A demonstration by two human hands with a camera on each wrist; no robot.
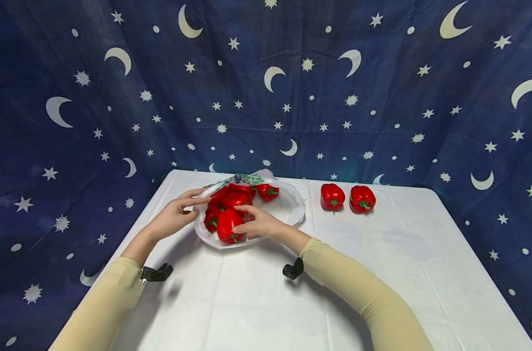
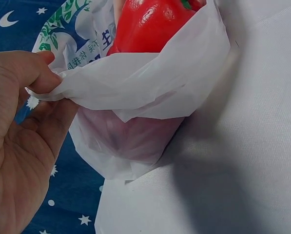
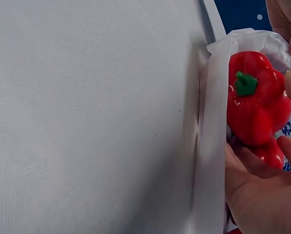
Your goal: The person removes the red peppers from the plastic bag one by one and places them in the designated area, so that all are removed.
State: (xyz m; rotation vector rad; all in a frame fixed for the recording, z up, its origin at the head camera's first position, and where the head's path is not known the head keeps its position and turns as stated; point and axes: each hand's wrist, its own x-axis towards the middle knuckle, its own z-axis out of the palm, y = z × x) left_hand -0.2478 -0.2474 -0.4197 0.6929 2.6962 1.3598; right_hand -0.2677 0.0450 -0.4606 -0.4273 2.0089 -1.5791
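A white plastic bag (image 1: pixel 291 187) with a printed green and blue pattern lies on its side on the table, its mouth toward me. Several red bell peppers (image 1: pixel 234 199) lie inside. My left hand (image 1: pixel 173 217) pinches the bag's rim between thumb and fingers, plain in the left wrist view. Within the mouth, my right hand (image 1: pixel 263 223) has its fingers spread around the right side of the front bell pepper (image 3: pixel 257 105). That pepper's green stem faces the near rim. Fingers (image 3: pixel 257 165) stretch out below it in the right wrist view.
Two more red bell peppers, one (image 1: pixel 332 196) left of the other (image 1: pixel 362 199), stand on the table to the right of the bag. A white cloth (image 1: pixel 257 302) covers the table. Behind it hangs a dark blue curtain (image 1: pixel 248 83) with moons and stars.
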